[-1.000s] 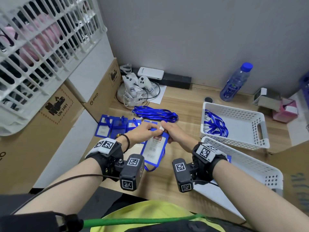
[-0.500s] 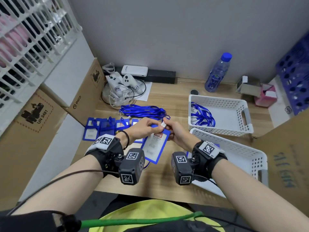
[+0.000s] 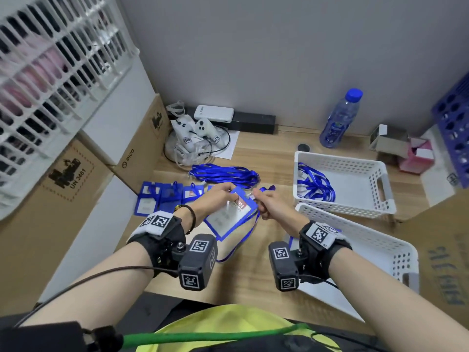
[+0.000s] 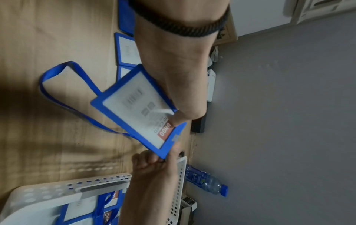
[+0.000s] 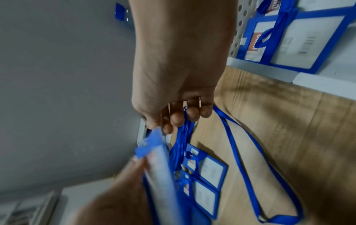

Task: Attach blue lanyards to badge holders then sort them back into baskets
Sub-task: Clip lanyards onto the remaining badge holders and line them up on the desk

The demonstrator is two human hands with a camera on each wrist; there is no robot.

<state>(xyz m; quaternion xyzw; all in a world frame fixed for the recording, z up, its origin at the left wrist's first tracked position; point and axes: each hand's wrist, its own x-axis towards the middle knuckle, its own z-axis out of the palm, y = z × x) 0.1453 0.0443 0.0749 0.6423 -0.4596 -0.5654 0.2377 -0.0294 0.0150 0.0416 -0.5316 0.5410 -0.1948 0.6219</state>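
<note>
A: Item?
B: Badge holder (image 3: pixel 229 214), stiff blue frame, clear window, lifted over the wooden desk (image 3: pixel 253 265); long axis slants near-left to far-right.
A: Grips?
B: Left hand (image 3: pixel 215 199) pinches its far edge. Right hand (image 3: pixel 272 205), just right, is curled round the lanyard (image 5: pixel 248 137), a flat woven ribbon, at the holder's top corner.
</note>
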